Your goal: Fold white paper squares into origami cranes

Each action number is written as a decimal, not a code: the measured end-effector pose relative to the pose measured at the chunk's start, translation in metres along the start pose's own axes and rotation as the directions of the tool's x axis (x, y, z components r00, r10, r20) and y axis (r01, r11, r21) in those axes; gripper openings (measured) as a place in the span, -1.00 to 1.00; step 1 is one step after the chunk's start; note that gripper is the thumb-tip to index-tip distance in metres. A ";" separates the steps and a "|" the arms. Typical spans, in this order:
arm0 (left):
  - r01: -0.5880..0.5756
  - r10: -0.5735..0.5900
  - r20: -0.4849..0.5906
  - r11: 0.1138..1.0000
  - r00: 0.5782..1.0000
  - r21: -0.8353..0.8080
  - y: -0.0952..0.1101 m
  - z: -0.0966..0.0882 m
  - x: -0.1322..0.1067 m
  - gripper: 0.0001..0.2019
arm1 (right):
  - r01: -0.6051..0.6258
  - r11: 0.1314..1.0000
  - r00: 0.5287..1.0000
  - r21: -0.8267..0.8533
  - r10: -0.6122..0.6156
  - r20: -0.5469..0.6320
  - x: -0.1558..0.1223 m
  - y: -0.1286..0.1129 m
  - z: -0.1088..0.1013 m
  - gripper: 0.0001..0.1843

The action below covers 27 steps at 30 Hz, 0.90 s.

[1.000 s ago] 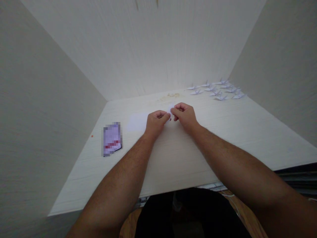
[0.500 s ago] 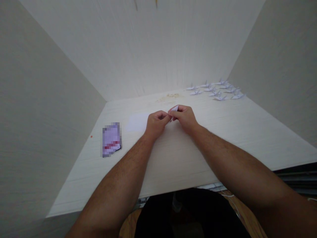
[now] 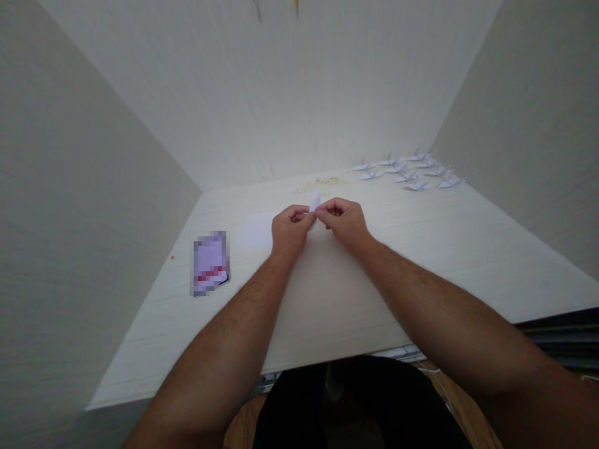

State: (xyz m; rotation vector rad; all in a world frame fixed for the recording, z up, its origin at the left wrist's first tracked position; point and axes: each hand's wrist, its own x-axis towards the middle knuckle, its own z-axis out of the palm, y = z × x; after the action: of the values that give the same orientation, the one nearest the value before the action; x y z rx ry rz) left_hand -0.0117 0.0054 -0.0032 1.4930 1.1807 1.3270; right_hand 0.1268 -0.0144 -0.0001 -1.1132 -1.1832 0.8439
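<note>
Between my two hands, over the middle of the table, is a small folded white paper [image 3: 315, 200], its pointed end sticking up. My left hand [image 3: 291, 229] pinches it with thumb and forefinger from the left. From the right, my right hand [image 3: 342, 218] has its thumb and fingertips closed on the paper's edge, close against the left fingertips. The lower part of the paper is hidden by the fingers. Flat white paper [image 3: 255, 231] lies on the table just left of my left hand, partly behind it.
Several white folded paper cranes [image 3: 416, 169] stand in a group at the back right. A phone-like flat object with a blurred purple face [image 3: 209, 262] lies on the left. Pale walls [image 3: 309, 93] enclose the table [image 3: 337, 305] at the back and sides.
The folded paper has shifted left and now points up between both hands' fingertips; before, it lay mostly within my right hand. My left hand has moved slightly left.
</note>
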 end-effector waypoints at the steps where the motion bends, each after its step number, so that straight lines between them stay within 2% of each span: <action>1: -0.009 0.009 0.017 1.000 1.000 -0.008 0.000 0.000 0.000 -0.80 | 0.004 1.000 1.000 -0.007 -0.004 0.007 0.000 0.000 0.000 -0.84; 10: -0.067 0.065 0.070 0.998 0.995 0.016 0.006 -0.002 -0.002 -0.88 | -0.007 0.998 1.000 -0.065 0.005 -0.022 0.001 0.002 -0.002 -0.81; 18: -0.031 0.033 0.094 0.999 0.995 -0.029 0.004 -0.001 -0.002 -0.83 | -0.011 0.998 1.000 -0.058 0.010 -0.025 0.000 0.000 -0.002 -0.81; 27: -0.044 0.046 0.095 0.999 0.994 -0.020 0.005 0.000 -0.001 -0.90 | 0.035 0.989 0.999 -0.140 -0.038 -0.019 0.001 0.004 -0.004 -0.83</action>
State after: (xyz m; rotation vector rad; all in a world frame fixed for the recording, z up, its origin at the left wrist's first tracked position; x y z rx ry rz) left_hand -0.0114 0.0028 0.0017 1.5610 1.0769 1.2780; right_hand 0.1306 -0.0135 -0.0034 -1.2078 -1.2567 0.7276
